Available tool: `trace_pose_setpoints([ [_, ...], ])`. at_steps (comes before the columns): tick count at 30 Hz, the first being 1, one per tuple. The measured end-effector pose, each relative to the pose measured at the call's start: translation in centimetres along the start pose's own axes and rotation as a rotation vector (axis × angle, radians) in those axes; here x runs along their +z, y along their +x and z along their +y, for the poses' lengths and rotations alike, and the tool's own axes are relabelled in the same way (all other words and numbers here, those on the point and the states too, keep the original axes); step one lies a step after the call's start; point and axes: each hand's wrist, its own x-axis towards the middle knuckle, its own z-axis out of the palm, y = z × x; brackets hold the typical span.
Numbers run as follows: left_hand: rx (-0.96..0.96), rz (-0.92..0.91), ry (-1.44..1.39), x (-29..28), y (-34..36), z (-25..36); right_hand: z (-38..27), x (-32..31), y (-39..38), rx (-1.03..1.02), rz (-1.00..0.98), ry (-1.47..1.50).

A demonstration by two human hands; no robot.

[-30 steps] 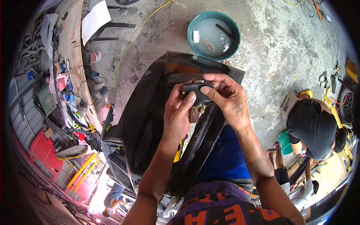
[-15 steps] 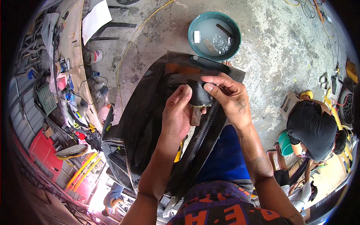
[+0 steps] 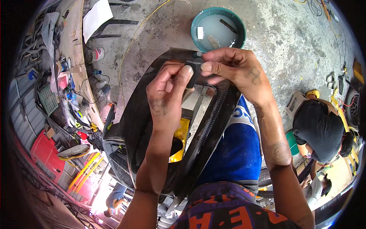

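In front of me my left hand (image 3: pixel 166 91) pinches a small black piece (image 3: pixel 195 73) between thumb and fingers; it looks like a sheet of sandpaper folded around a block. From the other side my right hand (image 3: pixel 248 74) grips its upper edge with thumb and fingertips. Fingers hide most of the piece, and a pale end (image 3: pixel 187 94) shows below it. Both hands are over a large glossy black panel (image 3: pixel 139 114), shaped like a car bumper, with a carbon-weave strip (image 3: pixel 204 139) beside an opening.
Beyond the panel stands a green basin (image 3: pixel 193 32) of cloudy water with small blocks in it. A person in a black shirt (image 3: pixel 318 122) crouches at right. Cluttered shelving (image 3: pixel 78 57) lines the left, near a paint bucket (image 3: pixel 97 54). A yellow hose (image 3: pixel 127 53) crosses the floor.
The black sheet was spread over a brown block facing me; now it is turned edge-on. Both hands have moved up and away from me, and the right hand has shifted right.
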Motion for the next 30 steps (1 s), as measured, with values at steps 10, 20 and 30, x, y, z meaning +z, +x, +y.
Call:
trace_pose_setpoints([
  [10, 0.286, -0.102, 0.338, 1.1, 0.2, -0.8, 1.8, 0.6, -1.2, -0.052, 0.100, 0.064],
  [20, 0.065, -0.160, 0.231, 0.4, 0.4, -1.4, 3.8, -0.5, -0.8, 0.027, 0.050, 0.102],
  [30, 0.231, -0.428, 0.654, -3.9, -0.9, -9.5, 9.7, -2.3, -8.6, 0.033, 0.747, -0.173],
])
